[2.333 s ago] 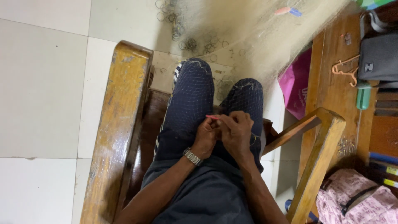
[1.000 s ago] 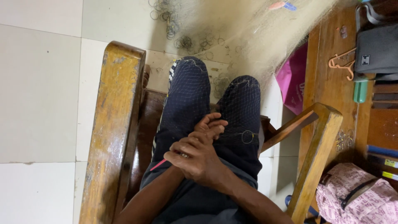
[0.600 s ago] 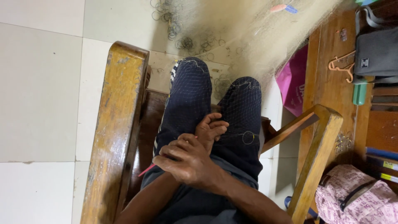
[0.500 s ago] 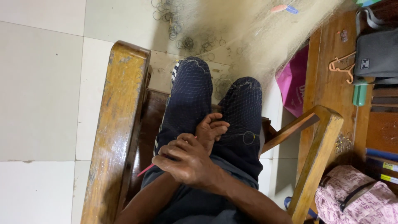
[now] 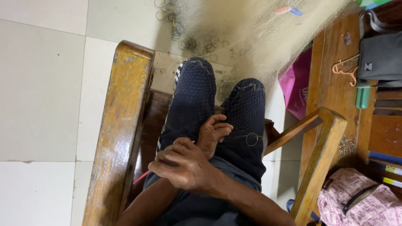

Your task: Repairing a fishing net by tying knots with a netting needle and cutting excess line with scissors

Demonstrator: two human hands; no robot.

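I sit in a wooden chair with a fine fishing net (image 5: 251,62) draped over my dark trousers (image 5: 197,100). My right hand (image 5: 184,167) crosses over my left forearm toward the left armrest. It is closed around a thin pink stick (image 5: 141,177) whose tip pokes out below it. My left hand (image 5: 214,132) rests on my lap with its fingers curled, pinching the net. A small metal ring (image 5: 251,139) of the net lies on my right thigh, just beside the left hand.
Wooden armrests stand on both sides, the left armrest (image 5: 121,134) and the right armrest (image 5: 322,155). Several metal rings (image 5: 180,29) lie on the tiled floor ahead. On the right are a pink bag (image 5: 297,86), a wooden table (image 5: 335,83) with a grey bag (image 5: 381,54), and a pink patterned backpack (image 5: 356,201).
My hands were together over my lap. The right hand has since pulled down and left across my left arm with the pink stick, while the left hand stayed on the net.
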